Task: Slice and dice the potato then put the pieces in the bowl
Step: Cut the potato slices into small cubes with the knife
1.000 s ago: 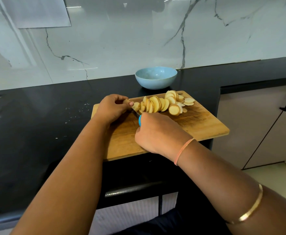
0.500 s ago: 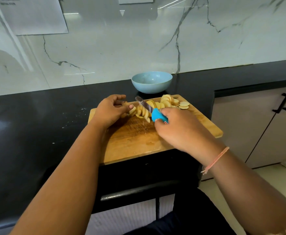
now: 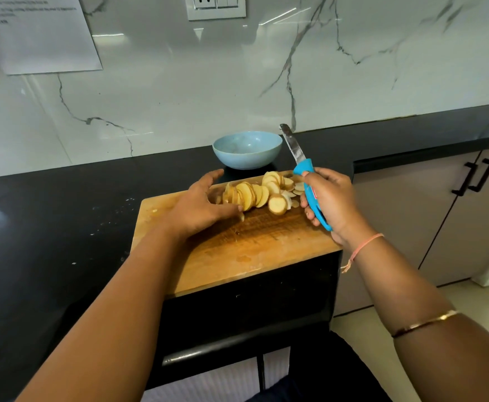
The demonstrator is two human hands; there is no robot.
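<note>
knife [image 3: 301,165] raised off potato slices [image 3: 252,194], tip pointing away.

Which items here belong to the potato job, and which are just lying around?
Job: potato slices, cutting board, knife gripped by right hand, left hand at the slices, blue bowl.
Lying about: paper sheet on wall, wall socket, cabinet handles.
</note>
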